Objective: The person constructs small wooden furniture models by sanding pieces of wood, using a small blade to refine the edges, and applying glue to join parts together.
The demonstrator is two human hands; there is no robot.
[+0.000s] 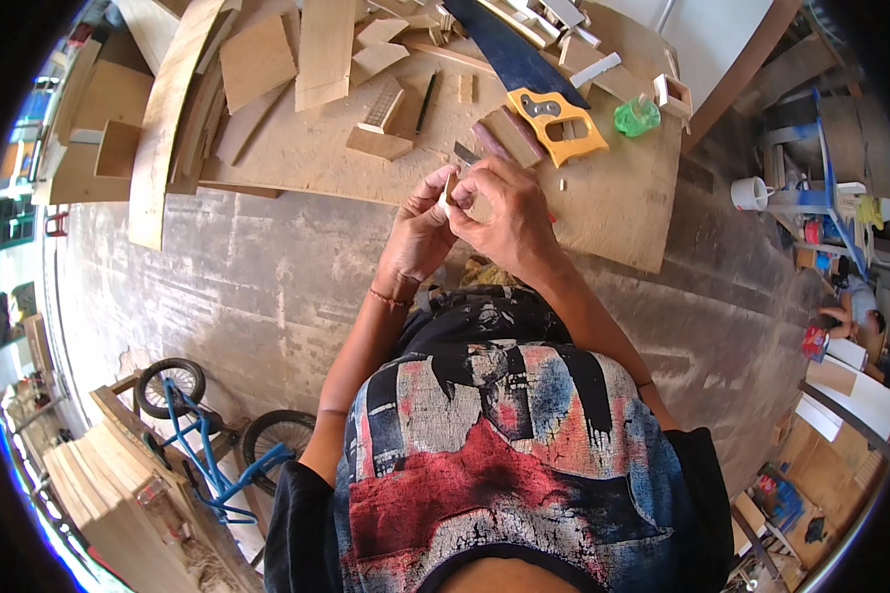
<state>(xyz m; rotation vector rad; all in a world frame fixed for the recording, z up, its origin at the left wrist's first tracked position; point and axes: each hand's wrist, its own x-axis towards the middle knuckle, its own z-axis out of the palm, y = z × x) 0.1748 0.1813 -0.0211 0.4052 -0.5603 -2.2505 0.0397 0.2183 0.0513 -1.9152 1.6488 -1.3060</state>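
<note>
The small wooden piece (451,189), thin and brown-faced, sits clamped between the fingers of my left hand (418,235) and right hand (511,212), over the near edge of the scuffed wooden desk (625,212). Beyond it lie a dark, smooth-bladed saw (529,81) with a yellow handle and a block (512,135) with dull reddish sides. My forearms converge from below, right fingers curled, knuckles uppermost.

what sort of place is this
Most likely a woodworking shop: a handsaw with a yellow handle lies on the wooden worktable, cut wood pieces are scattered there, and stacked boards stand at the lower left.
</note>
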